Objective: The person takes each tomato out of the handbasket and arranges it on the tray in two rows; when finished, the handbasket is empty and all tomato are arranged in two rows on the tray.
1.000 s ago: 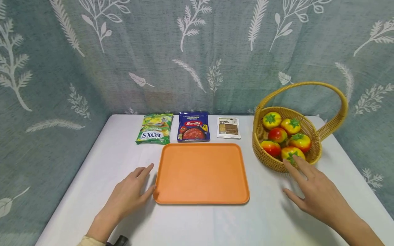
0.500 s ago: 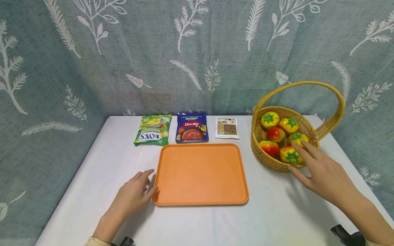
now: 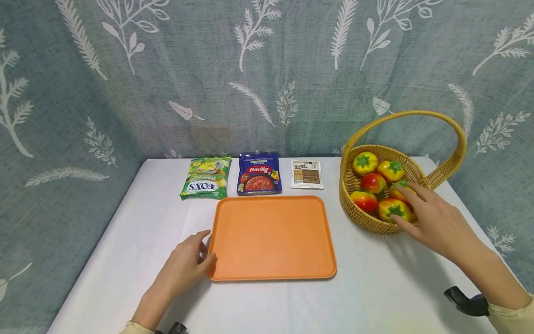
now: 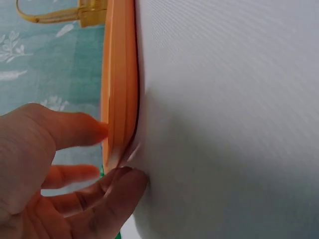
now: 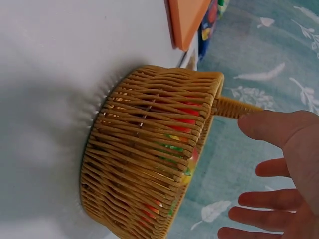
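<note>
Soft, even light falls from above; the white table [image 3: 375, 287] is bright, nearly washed out along its near edge. Faint shadows sit under both hands and beside the basket [image 3: 363, 218]. Wrist views blur close fingers; the head view bows at its edges.

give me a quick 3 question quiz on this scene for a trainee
1. True or false: the tray has nothing on it.
2. How many tomatoes show in the basket? A) three B) five C) seven
3. What does the left hand touch?

Key:
1. True.
2. B: five, one partly behind the right hand, which reaches over the rim with spread fingers.
3. The tray's near left corner, thumb against the edge.
</note>
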The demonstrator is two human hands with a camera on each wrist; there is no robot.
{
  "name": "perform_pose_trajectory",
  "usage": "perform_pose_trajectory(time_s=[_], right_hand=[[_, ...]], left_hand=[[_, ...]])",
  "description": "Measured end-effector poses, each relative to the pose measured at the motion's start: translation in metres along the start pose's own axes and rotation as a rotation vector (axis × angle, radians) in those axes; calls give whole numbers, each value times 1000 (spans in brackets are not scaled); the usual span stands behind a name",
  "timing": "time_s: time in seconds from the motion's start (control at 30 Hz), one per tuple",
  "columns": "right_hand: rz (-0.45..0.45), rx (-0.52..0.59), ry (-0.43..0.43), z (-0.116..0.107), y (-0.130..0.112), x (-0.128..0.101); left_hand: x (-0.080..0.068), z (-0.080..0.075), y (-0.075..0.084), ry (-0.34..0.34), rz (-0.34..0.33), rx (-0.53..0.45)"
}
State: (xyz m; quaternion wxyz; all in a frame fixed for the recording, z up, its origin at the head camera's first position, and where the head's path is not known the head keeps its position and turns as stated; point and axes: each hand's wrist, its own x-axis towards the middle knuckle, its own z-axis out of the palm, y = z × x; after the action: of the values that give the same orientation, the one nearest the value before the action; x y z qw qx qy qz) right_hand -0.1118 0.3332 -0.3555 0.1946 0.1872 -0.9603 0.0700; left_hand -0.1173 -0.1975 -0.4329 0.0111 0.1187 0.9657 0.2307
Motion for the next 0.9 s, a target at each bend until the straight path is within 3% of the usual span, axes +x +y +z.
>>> perform_pose_trajectory(time_s=[0.2, 0.5, 0.9], right_hand=[[-4, 14, -31, 2, 2, 8], [32, 56, -165, 9, 11, 18], [45, 149, -324, 20, 21, 29]], left_hand=[[3, 3, 2, -8, -40, -65], [3, 8, 1, 69, -42, -139], [1, 12, 2, 98, -86, -191]])
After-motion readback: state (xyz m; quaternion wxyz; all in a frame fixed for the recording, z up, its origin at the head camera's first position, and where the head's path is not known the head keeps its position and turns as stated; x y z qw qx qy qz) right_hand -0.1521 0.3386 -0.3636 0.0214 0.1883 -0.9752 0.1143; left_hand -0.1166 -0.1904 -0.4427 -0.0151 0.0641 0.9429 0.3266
